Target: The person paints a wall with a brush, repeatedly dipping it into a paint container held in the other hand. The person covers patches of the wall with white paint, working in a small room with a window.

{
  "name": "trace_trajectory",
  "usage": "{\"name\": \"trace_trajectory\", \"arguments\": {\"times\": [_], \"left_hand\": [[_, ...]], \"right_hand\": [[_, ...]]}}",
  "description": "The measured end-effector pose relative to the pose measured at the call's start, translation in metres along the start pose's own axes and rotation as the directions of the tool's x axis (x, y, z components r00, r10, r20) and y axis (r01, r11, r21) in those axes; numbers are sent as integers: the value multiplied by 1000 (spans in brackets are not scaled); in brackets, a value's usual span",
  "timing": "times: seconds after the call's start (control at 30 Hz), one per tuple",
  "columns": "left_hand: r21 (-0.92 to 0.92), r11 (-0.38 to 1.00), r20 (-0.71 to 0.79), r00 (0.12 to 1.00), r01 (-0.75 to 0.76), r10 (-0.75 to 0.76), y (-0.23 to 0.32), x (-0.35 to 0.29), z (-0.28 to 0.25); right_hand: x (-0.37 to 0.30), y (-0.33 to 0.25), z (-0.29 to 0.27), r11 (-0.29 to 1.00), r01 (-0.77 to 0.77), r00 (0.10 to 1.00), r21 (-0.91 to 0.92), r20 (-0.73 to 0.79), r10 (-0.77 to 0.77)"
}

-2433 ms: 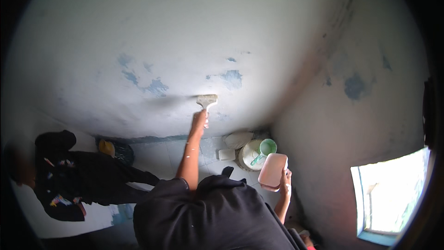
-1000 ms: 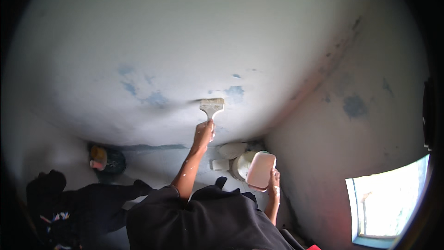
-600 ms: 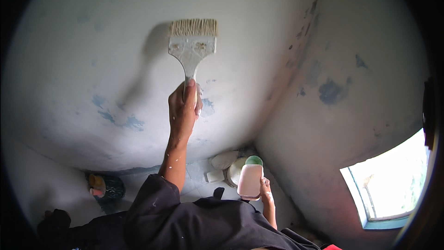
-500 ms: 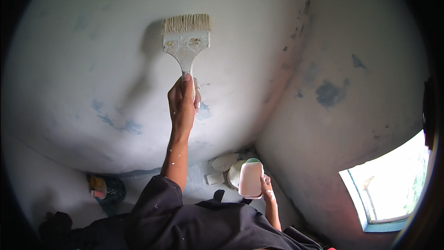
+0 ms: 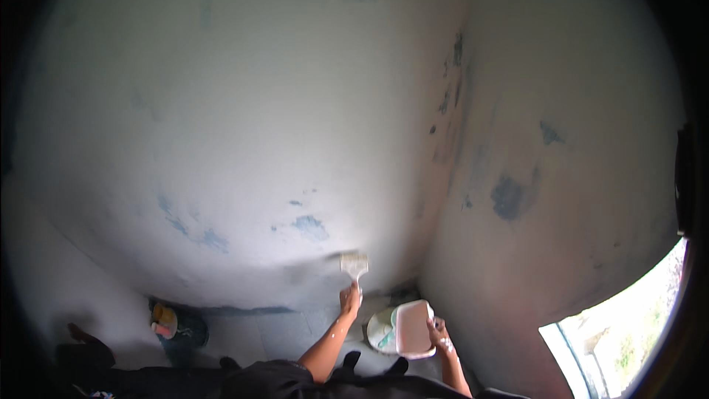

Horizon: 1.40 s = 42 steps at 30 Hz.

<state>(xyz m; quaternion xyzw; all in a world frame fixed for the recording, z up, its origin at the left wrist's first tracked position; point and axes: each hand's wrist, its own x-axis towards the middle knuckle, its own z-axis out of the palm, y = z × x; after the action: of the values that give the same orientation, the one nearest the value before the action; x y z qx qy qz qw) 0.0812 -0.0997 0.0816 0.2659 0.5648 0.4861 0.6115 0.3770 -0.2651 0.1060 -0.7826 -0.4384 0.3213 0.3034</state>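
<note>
My left hand [image 5: 350, 300] is closed round the handle of a wide flat paintbrush [image 5: 354, 264], held bristles up in front of the low part of the pale wall [image 5: 244, 133]. A shadow lies on the wall beside the bristles; whether they touch it I cannot tell. White specks dot my left forearm. On the right, my right hand [image 5: 440, 334] grips the side of a shallow rectangular tray [image 5: 415, 329], pale pinkish inside with a lighter rim. White smears mark this hand. Partly hidden behind the tray is a round white bucket [image 5: 378, 332] with something green in it.
A dark tub [image 5: 193, 331] with an orange-yellow item [image 5: 164, 318] stands at the wall's foot on the left. Blue-grey patches [image 5: 508, 198] mark both walls, which meet in a corner. A bright window [image 5: 628, 332] is lower right. Dark cloth [image 5: 88, 355] shows far left.
My left hand and the brush have dropped from high in front of the wall to near its foot, moving rightward. The view has shifted; the tray stays in my right hand.
</note>
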Motion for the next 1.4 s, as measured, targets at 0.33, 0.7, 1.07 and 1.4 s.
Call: {"name": "trace_trajectory", "arguments": {"times": [0.33, 0.7, 1.07, 1.4], "left_hand": [[-295, 949, 328, 945, 110, -7, 226, -50, -49], [-407, 757, 69, 810, -511, 583, 453, -140, -224], [189, 913, 146, 930, -362, 338, 205, -50, -233], [607, 642, 662, 745, -468, -84, 24, -139, -82]], "right_hand": [[-87, -166, -27, 959, -260, 959, -112, 89, 270], [-161, -211, 83, 976, -173, 984, -133, -76, 164], [-202, -280, 124, 977, -156, 987, -142, -55, 150], [-60, 23, 64, 994, -99, 994, 53, 42, 97]]}}
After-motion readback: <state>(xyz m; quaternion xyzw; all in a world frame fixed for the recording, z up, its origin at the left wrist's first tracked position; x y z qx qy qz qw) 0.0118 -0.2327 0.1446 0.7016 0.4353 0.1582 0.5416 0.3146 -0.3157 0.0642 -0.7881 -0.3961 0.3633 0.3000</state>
